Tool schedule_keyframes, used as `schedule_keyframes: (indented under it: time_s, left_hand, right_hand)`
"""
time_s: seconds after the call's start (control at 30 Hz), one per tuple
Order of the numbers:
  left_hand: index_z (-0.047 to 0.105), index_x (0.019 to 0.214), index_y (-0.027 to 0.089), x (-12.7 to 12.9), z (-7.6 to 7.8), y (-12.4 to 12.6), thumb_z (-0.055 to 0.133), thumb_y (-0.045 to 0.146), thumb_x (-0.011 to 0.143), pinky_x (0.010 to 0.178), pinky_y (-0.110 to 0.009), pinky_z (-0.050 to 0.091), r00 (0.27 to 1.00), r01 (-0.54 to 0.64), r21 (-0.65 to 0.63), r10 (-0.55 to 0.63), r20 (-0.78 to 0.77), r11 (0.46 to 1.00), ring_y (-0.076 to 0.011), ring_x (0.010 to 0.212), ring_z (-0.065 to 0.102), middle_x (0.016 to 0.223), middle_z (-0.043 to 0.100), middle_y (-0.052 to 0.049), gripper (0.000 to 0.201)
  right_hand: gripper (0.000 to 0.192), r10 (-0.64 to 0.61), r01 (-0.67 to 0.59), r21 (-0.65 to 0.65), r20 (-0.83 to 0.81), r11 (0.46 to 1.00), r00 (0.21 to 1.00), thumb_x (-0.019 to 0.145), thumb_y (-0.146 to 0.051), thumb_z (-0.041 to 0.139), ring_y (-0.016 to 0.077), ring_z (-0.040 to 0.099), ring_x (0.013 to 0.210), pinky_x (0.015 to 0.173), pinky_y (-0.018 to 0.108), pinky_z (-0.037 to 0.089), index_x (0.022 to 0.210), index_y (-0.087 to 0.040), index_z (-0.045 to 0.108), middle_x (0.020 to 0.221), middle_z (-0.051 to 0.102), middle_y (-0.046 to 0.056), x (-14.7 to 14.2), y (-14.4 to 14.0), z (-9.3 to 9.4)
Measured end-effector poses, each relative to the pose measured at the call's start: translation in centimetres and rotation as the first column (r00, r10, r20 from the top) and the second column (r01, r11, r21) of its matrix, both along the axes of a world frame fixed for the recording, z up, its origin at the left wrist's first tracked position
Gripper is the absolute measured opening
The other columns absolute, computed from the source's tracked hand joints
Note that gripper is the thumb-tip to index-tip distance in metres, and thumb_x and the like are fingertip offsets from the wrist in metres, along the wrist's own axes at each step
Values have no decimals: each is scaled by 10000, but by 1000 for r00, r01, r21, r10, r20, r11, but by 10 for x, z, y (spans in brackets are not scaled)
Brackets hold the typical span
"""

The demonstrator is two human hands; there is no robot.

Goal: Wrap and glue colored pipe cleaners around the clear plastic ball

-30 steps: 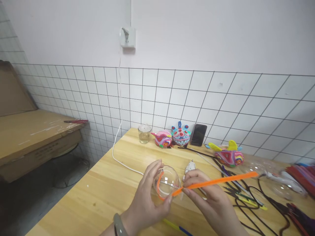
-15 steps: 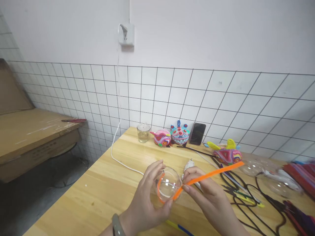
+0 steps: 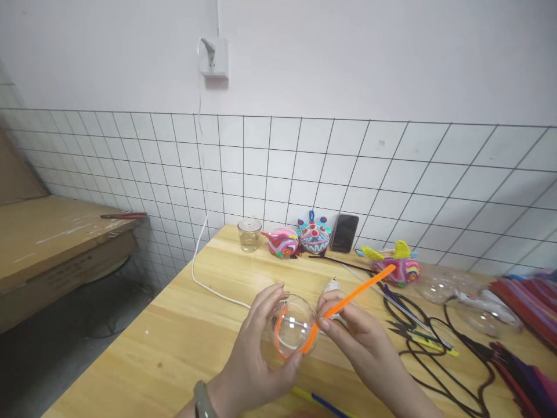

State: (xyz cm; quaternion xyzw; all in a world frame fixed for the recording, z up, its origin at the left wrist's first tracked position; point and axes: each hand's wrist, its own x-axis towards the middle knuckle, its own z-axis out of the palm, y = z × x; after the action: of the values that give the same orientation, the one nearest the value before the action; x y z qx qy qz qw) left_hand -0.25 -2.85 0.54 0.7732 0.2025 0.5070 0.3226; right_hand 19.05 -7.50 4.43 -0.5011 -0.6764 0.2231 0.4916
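My left hand (image 3: 256, 342) is wrapped around a clear plastic ball (image 3: 292, 328), holding it above the table. An orange pipe cleaner (image 3: 359, 293) curves around the ball's left and lower side, and its free end sticks up to the right. Thumb and fingers of my right hand (image 3: 357, 331) pinch this strip just right of the ball. Behind the right hand lies a white glue gun (image 3: 332, 284), mostly hidden by the fingers. Yellow and blue pipe cleaners (image 3: 326, 403) lie on the table below my hands.
Along the back of the wooden table (image 3: 174, 348) stand a lidded glass cup (image 3: 249, 235), colourful fuzzy ornaments (image 3: 314, 237) and a phone (image 3: 345, 233). At right are black cords (image 3: 418, 354), clear plastic balls (image 3: 439, 287) and bundled pipe cleaners (image 3: 528, 299). A white cable (image 3: 217, 293) crosses the left side.
The free end of the orange pipe cleaner has swung upward and left, now steeper. My right hand has tilted slightly closer to the ball; the whole view has shifted a little.
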Motion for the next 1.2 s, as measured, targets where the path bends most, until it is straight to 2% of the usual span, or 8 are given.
schedule_keyframes:
  time_s: [0.4,0.67,0.83,1.03,1.2]
  left_hand:
    - [295,1417,304,0,-1,1,628,200,788,1034,-533,444,1000,22,-15,-22,15,1000,-369,1340,424,1461,390,-140,719]
    - [302,1418,277,1,-9,1,619,266,808,1034,-565,423,999,20,-89,-17,44,996,-379,1327,435,1451,403,-167,688]
    - [258,1437,271,0,-7,1,621,292,822,1050,-593,386,998,50,-145,-43,51,988,-374,1285,480,1462,377,-186,715]
    - [270,1429,310,0,-6,0,622,281,842,1060,-590,368,994,85,-176,-71,81,981,-370,1287,472,1481,345,-159,685]
    - [285,1420,341,1,-4,0,625,275,846,1049,-553,394,985,141,-222,-113,132,965,-355,1267,495,1459,398,-125,670]
  right_hand:
    - [109,12,-12,23,12,1000,1000,894,-275,591,178,576,826,777,281,447,799,-224,609,835,592,7,-2,0,5]
    - [156,25,-24,-61,15,998,1000,911,-321,550,197,552,831,781,316,425,798,-215,570,834,573,15,-4,0,9]
    - [195,38,-41,-108,-35,993,999,906,-340,552,190,533,790,747,316,420,758,-213,553,799,552,10,-6,1,10]
    - [208,31,-41,-143,-71,989,997,898,-348,576,184,537,796,757,314,414,744,-208,575,808,579,16,-5,2,9]
    - [221,18,-55,-174,-206,983,978,855,-374,641,178,514,764,716,303,407,722,-204,591,768,562,6,-7,3,6]
